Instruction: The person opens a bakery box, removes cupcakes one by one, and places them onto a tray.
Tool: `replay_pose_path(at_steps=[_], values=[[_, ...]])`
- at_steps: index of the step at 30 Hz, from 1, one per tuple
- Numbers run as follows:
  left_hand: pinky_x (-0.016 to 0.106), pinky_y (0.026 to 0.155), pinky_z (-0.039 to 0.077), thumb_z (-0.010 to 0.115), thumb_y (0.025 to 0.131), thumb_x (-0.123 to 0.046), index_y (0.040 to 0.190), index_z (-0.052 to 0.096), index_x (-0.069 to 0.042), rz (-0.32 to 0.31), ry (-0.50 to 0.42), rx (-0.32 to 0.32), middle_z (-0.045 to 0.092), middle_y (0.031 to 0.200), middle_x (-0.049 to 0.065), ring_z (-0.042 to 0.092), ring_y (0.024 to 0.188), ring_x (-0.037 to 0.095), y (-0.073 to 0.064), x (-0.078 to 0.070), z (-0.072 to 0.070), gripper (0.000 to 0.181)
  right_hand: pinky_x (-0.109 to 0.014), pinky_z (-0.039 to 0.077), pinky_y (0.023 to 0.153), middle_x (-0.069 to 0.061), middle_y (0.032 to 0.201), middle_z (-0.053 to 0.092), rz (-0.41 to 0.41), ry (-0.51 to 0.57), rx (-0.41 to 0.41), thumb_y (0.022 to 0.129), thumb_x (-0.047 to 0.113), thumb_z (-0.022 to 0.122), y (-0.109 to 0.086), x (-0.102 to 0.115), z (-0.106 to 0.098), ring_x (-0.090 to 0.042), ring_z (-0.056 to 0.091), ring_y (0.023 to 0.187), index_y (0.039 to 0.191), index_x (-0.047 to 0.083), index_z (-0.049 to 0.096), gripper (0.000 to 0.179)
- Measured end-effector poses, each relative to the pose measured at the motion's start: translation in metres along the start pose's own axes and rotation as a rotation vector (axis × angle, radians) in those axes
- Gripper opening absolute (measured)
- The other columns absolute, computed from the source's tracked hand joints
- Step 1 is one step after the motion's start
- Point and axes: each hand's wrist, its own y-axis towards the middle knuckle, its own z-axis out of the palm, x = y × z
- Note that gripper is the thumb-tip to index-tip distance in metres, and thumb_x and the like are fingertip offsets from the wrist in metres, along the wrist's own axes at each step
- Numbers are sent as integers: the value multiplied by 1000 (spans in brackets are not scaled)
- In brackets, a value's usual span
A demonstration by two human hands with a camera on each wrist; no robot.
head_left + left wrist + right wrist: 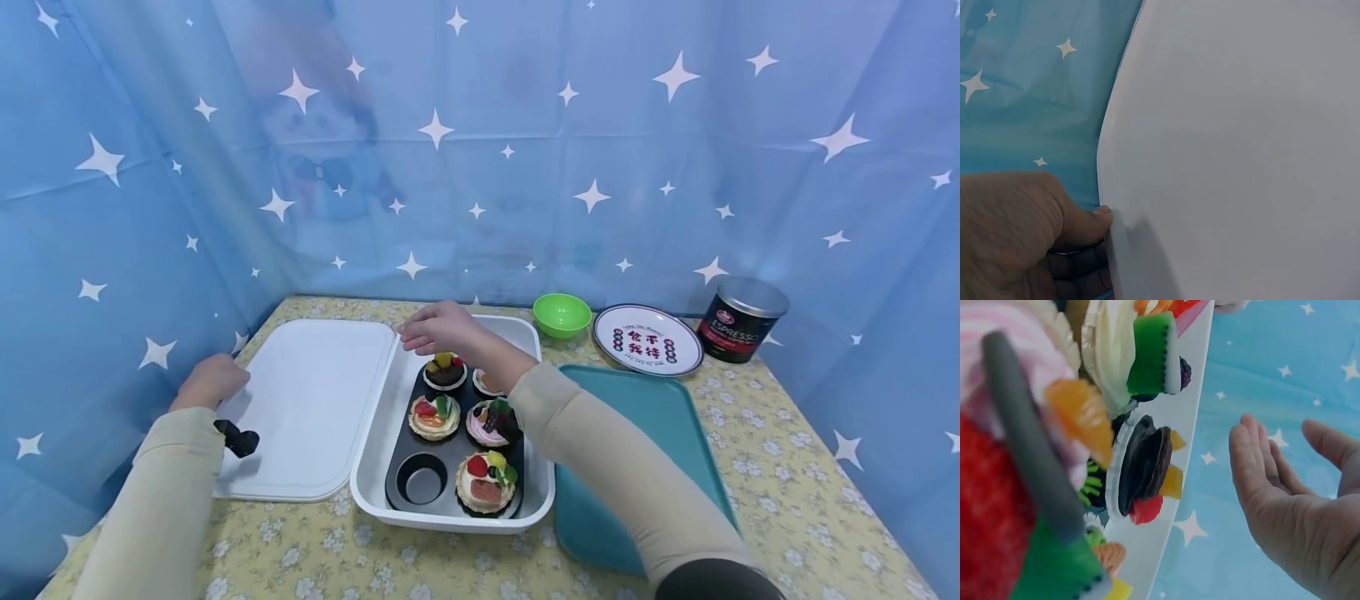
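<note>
A white lid-like board (pixel 315 400) lies left of a white rectangular bin (pixel 450 523). My left hand (pixel 212 379) pinches the board's left edge; in the left wrist view the thumb lies on top and the fingers are partly hidden beneath. Above the bin's far left part is my right hand (pixel 446 329), fingers extended and holding nothing. Inside the bin is a dark muffin tin (pixel 442 450) with several fruit-topped tarts, among them a chocolate one (pixel 1141 465) and one with a red berry and cream (pixel 483 483). The front left cup (pixel 421 479) holds no tart. My right forearm hides part of the bin.
A teal tray (pixel 622 400) lies right of the bin, partly under my right arm. Behind it stand a green bowl (pixel 562 317), a plate with red lettering (pixel 648 340) and a black espresso can (pixel 742 321). A blue star-patterned curtain (pixel 510 192) surrounds the table.
</note>
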Motion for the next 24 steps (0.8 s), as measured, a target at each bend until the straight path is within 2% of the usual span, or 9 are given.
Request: replay_pose_path(at_steps=[2, 4, 7, 9, 11, 14, 17, 20, 24], values=[[38, 58, 40, 45, 94, -14, 80, 54, 1, 5, 14, -7, 45, 73, 12, 47, 69, 28, -5, -3, -2, 23, -37, 54, 92, -20, 122, 68, -4, -9, 0, 101, 20, 64, -1, -1, -3, -31, 67, 112, 128, -1, 64, 34], [42, 62, 43, 49, 96, -17, 93, 59, 10, 14, 25, -16, 52, 81, 20, 51, 75, 33, -10, -5, -5, 28, -36, 55, 90, -20, 122, 67, -18, -17, 5, 101, 23, 63, -2, -2, -6, -31, 67, 112, 128, 0, 63, 35], [54, 76, 49, 54, 98, -25, 123, 56, 16, 37, 27, -31, 56, 110, 35, 55, 95, 46, -13, -8, -7, 47, -38, 54, 93, -21, 124, 66, -49, -28, 20, 102, 25, 62, -6, -3, -12, -31, 66, 112, 131, 0, 62, 39], [63, 90, 46, 55, 100, -31, 139, 45, 16, 57, -2, -30, 47, 132, 41, 49, 115, 55, -12, -11, -9, 62, -41, 51, 97, -21, 124, 66, -68, -29, 27, 102, 26, 61, -8, -2, -16, -32, 65, 113, 134, 0, 61, 41], [67, 100, 38, 55, 101, -36, 146, 34, 17, 91, -21, -33, 34, 145, 42, 37, 129, 59, -10, -14, -11, 72, -43, 50, 99, -18, 120, 68, -79, -34, 25, 102, 27, 62, -11, -3, -22, -31, 66, 112, 135, -1, 59, 44], [68, 103, 33, 56, 100, -42, 149, 27, 17, 151, -22, -32, 26, 148, 44, 28, 132, 62, -7, -21, -17, 82, -44, 50, 99, -14, 115, 70, -80, -33, 11, 101, 28, 63, -16, -2, -30, -30, 66, 111, 134, -2, 60, 44], [67, 100, 37, 56, 99, -48, 149, 27, 18, 203, 15, -35, 29, 146, 44, 33, 130, 61, -7, -31, -24, 87, -42, 51, 97, -13, 113, 70, -77, -40, -16, 102, 26, 62, -20, -3, -40, -29, 66, 111, 129, 0, 62, 37], [66, 97, 40, 56, 99, -51, 150, 25, 16, 226, 15, -26, 34, 144, 43, 38, 128, 59, -10, -40, -28, 91, -39, 52, 95, -14, 114, 70, -84, -48, -38, 102, 25, 61, -24, -7, -51, -30, 66, 112, 124, 2, 65, 33], [63, 96, 43, 55, 99, -53, 152, 25, 13, 253, 0, -15, 39, 142, 42, 41, 128, 57, -14, -51, -26, 90, -36, 53, 94, -15, 117, 69, -119, -81, -45, 101, 28, 63, -30, -17, -67, -28, 66, 112, 124, 2, 66, 35]])
